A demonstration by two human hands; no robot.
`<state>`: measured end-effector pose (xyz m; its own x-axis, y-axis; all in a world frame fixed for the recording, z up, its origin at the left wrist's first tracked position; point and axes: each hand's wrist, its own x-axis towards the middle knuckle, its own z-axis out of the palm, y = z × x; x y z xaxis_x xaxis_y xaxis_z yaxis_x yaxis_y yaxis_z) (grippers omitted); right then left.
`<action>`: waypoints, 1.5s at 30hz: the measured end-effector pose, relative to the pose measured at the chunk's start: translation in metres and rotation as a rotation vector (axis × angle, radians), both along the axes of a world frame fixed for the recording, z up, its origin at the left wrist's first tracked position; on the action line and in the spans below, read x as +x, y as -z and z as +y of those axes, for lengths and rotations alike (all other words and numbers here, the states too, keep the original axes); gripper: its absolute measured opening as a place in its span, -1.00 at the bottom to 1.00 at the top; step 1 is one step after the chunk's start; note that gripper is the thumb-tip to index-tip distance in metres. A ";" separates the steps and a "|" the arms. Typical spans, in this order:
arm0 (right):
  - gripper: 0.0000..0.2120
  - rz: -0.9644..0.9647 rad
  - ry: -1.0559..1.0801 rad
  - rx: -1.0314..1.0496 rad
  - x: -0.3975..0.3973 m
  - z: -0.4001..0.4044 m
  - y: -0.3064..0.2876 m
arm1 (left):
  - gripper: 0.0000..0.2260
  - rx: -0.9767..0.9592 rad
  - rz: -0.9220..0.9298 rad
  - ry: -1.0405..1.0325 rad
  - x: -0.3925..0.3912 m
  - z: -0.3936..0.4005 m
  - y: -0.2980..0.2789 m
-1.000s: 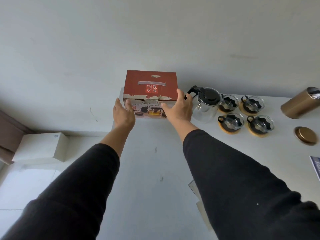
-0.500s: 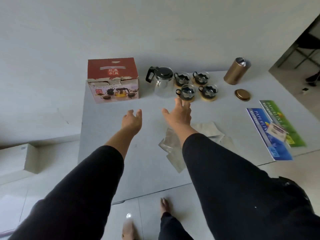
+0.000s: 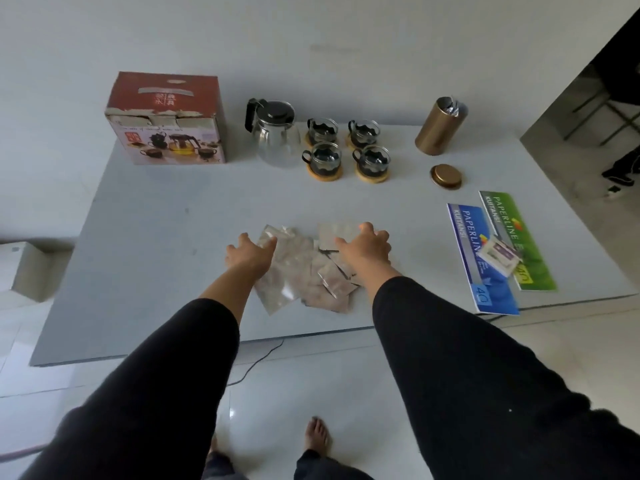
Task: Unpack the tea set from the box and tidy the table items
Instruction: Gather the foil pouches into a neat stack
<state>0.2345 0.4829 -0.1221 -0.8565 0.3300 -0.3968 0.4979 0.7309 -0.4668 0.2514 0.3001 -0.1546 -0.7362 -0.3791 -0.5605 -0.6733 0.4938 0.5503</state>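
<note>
**Hands being laid on the scattered foil sachets**

Both hands are being spread over the foil sachets [image 3: 304,271] lying loose near the front edge of the table [image 3: 166,244]: the left hand [image 3: 247,252] is being rested on the pile's left side, the right hand [image 3: 365,249] on its right, fingers loosely bent, nothing seen being pinched. The sachets are judged light, thin, crinkly and slippery on the smooth top, so they are probably best gathered inward from the outer edges and lifted as a stack.

Farther back, the tea set is being kept unpacked: the red box [image 3: 166,119] at the left, the glass teapot [image 3: 275,136] beside it, four glass cups [image 3: 346,147] on wooden coasters, all fragile. An open gold canister [image 3: 440,128] and its lid [image 3: 446,176] are being left at the right, with two receipt books [image 3: 498,247] nearer. A pale tiled floor and plain wall are being shown around the grey table.
</note>
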 end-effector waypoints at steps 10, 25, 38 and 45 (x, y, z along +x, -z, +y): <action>-0.28 -0.151 0.219 -0.062 0.001 0.047 0.028 | -0.12 -0.044 0.001 -0.153 0.005 0.034 0.021; -0.51 -0.202 -0.007 -0.034 -0.017 0.041 0.054 | 0.21 -0.189 -0.072 0.220 0.000 0.051 0.035; -0.77 -0.052 -0.196 -0.057 -0.022 0.015 0.064 | 0.27 -0.155 0.068 0.250 -0.004 0.066 0.038; -0.66 0.016 -0.173 -0.108 -0.022 0.007 0.066 | -0.08 0.040 0.071 0.197 -0.013 0.053 0.030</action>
